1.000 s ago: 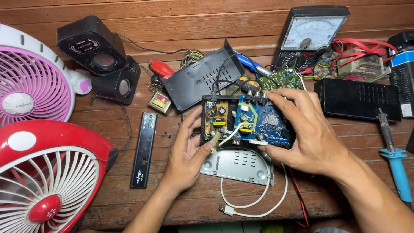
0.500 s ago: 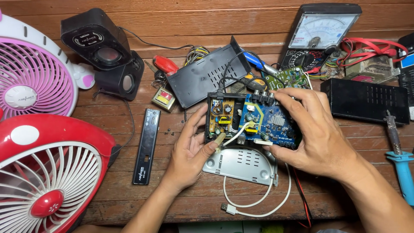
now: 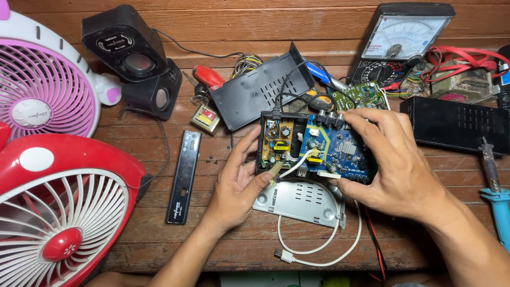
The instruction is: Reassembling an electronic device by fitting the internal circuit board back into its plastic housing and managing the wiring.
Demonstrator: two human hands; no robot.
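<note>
Both hands, left hand (image 3: pixel 234 183) and right hand (image 3: pixel 396 162), grip the open box (image 3: pixel 313 146) by its edges; speakers (image 3: pixel 135 58), meter (image 3: pixel 401 40) and fans (image 3: pixel 64 212) crowd the tabletop (image 3: pixel 159 255).

This is a small electronics repair workshop, likely home-run. The worn brown plank desk (image 3: pixel 159 250) is crowded with repair gear: an analogue needle multimeter (image 3: pixel 404 37) at one o'clock, a blue-handled soldering iron (image 3: pixel 496 186) at three o'clock, loose green circuit boards (image 3: pixel 364 94) near the middle, and two plastic table fans, pink-and-white (image 3: pixel 37 79) and red-and-white (image 3: pixel 58 207), at nine o'clock.
</note>
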